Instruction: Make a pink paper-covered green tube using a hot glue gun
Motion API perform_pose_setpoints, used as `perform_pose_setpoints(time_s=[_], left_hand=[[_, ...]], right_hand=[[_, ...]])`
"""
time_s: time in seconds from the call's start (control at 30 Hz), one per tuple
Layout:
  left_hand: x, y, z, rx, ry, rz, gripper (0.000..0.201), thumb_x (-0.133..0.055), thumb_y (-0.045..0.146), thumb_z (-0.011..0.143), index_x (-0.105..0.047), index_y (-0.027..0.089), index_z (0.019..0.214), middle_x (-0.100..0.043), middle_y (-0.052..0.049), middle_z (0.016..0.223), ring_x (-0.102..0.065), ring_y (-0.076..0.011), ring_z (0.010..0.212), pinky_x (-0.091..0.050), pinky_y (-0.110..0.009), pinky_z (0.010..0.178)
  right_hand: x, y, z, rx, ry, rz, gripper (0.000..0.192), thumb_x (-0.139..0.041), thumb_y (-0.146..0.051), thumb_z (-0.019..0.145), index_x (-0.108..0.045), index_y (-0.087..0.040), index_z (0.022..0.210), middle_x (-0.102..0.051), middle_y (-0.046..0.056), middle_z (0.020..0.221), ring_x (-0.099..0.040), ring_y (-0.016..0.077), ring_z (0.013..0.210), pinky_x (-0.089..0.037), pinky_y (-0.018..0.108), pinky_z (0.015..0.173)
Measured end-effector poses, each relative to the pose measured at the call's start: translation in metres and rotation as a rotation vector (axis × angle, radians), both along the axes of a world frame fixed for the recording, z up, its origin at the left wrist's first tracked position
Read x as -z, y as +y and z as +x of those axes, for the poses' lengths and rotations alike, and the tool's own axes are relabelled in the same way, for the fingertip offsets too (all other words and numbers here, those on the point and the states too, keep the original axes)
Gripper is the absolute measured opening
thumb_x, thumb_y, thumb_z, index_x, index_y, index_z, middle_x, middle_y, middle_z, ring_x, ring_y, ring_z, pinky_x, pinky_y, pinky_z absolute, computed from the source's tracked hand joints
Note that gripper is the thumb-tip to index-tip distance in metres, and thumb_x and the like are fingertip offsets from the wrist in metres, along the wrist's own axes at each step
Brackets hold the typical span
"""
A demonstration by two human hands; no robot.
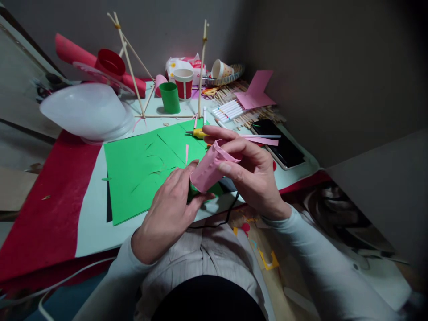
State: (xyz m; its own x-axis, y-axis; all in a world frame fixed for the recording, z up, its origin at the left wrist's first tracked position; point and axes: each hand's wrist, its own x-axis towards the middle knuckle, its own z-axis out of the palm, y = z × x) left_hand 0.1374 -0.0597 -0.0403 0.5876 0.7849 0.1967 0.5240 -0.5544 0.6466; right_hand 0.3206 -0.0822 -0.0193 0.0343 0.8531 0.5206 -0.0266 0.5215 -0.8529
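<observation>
A pink paper tube (210,168) with a crimped upper rim is held tilted between my two hands, above the table's front edge. My left hand (172,203) is closed around its lower end, where a bit of green shows beneath. At the upper rim, my right hand (256,171) pinches the paper between thumb and fingers. Green paper sheets (133,178) with cut lines lie under and to the left of the tube. Just behind my right hand is a yellow-handled tool (199,133) with a thin dark tip, partly hidden by the fingers.
Stick frames (130,67) stand at the back beside a green paper tube (170,98) and a red-white cup (183,84). White markers (229,110), a folded pink card (257,91) and a black phone (282,145) lie to the right. Clear plastic lids (83,111) sit at left.
</observation>
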Motion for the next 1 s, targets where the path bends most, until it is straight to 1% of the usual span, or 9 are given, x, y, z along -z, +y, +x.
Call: perform_pose_setpoints(time_s=[0.13,0.27,0.33,0.43,0.57,0.67,0.77,0.87,1.0], left_hand=[[0.001,0.0,0.002,0.014,-0.019,-0.02,0.06,-0.068,0.032,0.095,-0.052,0.007,0.148,-0.059,-0.021,0.15,-0.053,-0.037,0.142,-0.038,-0.058,0.123],[0.001,0.003,-0.008,0.099,-0.093,-0.154,0.08,-0.067,0.044,0.095,-0.036,0.009,0.16,-0.043,-0.021,0.165,-0.04,-0.034,0.154,-0.033,-0.053,0.128],[0.0,0.005,-0.017,0.129,-0.116,-0.24,0.085,-0.065,0.05,0.095,-0.031,0.011,0.163,-0.037,-0.019,0.169,-0.036,-0.0336,0.157,-0.032,-0.053,0.129],[-0.003,0.009,-0.029,0.159,-0.145,-0.335,0.077,-0.061,0.047,0.098,-0.032,0.019,0.164,-0.041,-0.011,0.168,-0.038,-0.0309,0.156,-0.037,-0.047,0.127],[-0.005,0.011,-0.033,0.154,-0.15,-0.315,0.069,-0.057,0.033,0.1,-0.035,0.021,0.164,-0.042,-0.005,0.167,-0.042,-0.0257,0.154,-0.037,-0.039,0.127],[-0.005,0.011,-0.03,0.146,-0.148,-0.307,0.069,-0.058,0.033,0.099,-0.037,0.019,0.163,-0.044,-0.006,0.166,-0.049,-0.0256,0.149,-0.041,-0.039,0.124],[-0.005,0.01,-0.026,0.128,-0.142,-0.303,0.065,-0.057,0.034,0.1,-0.041,0.017,0.161,-0.05,-0.007,0.162,-0.057,-0.0261,0.143,-0.046,-0.039,0.12],[-0.007,0.009,-0.024,0.123,-0.134,-0.292,0.059,-0.057,0.035,0.101,-0.049,0.016,0.157,-0.056,-0.009,0.158,-0.057,-0.0271,0.142,-0.044,-0.041,0.122],[-0.009,0.009,-0.022,0.133,-0.12,-0.276,0.055,-0.055,0.034,0.102,-0.053,0.013,0.153,-0.056,-0.011,0.158,-0.055,-0.028,0.144,-0.042,-0.042,0.123]], right_hand=[[0.002,0.001,0.001,0.001,0.019,-0.017,0.003,-0.076,-0.031,0.091,-0.074,-0.029,0.092,-0.069,-0.001,0.141,-0.061,0.0254,0.135,-0.043,0.052,0.121],[0.002,-0.001,0.001,-0.008,0.033,-0.007,0.003,-0.076,-0.026,0.091,-0.074,-0.028,0.092,-0.07,0.0,0.138,-0.062,0.0243,0.135,-0.047,0.049,0.119],[0.002,-0.001,0.001,-0.012,0.028,-0.001,0.004,-0.077,-0.025,0.091,-0.074,-0.028,0.092,-0.071,0.0,0.137,-0.061,0.0246,0.136,-0.047,0.048,0.118],[0.002,-0.001,0.0,-0.011,0.002,-0.014,0.004,-0.077,-0.026,0.091,-0.074,-0.028,0.092,-0.07,0.0,0.138,-0.061,0.0258,0.136,-0.045,0.05,0.12],[0.003,0.0,-0.001,-0.011,-0.011,-0.009,0.003,-0.076,-0.027,0.091,-0.073,-0.028,0.092,-0.07,0.0,0.139,-0.061,0.0262,0.136,-0.044,0.051,0.12],[0.002,0.0,-0.001,-0.014,-0.013,-0.022,0.002,-0.074,-0.027,0.092,-0.073,-0.029,0.092,-0.07,-0.002,0.139,-0.061,0.026,0.136,-0.045,0.052,0.119],[0.002,0.0,-0.001,-0.023,-0.007,-0.027,0.002,-0.074,-0.028,0.091,-0.073,-0.029,0.092,-0.069,-0.003,0.14,-0.062,0.0262,0.134,-0.045,0.052,0.119],[0.001,-0.001,-0.001,-0.016,-0.022,-0.008,0.004,-0.074,-0.026,0.091,-0.073,-0.03,0.092,-0.069,-0.003,0.139,-0.061,0.0259,0.134,-0.044,0.053,0.12],[-0.001,-0.002,-0.001,-0.005,-0.089,0.006,0.003,-0.075,-0.03,0.091,-0.073,-0.031,0.092,-0.068,-0.003,0.142,-0.06,0.0276,0.136,-0.044,0.055,0.12]])
